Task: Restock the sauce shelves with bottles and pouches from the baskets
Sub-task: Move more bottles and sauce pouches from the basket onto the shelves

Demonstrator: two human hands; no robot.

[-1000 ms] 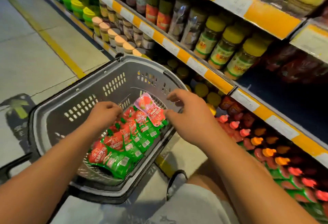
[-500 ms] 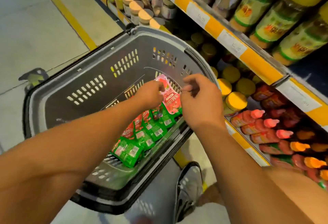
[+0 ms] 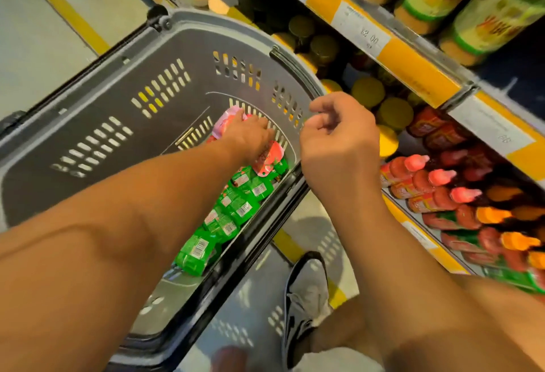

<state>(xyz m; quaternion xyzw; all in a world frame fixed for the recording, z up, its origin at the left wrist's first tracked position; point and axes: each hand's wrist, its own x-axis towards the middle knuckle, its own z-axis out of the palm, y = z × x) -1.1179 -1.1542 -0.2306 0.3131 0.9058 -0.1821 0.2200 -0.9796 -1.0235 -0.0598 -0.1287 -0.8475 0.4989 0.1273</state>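
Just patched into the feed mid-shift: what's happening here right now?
A person is crouched at the sauce shelves, picking stock out of a grey basket. The left hand reaches down onto the red and pink pouches at the far end of the basket; whether its grip has closed on one is hidden. The right hand hovers above the basket rim, fingers loosely curled, holding nothing. Green pouches lie along the basket's near side. Red-capped bottles fill the lower shelf.
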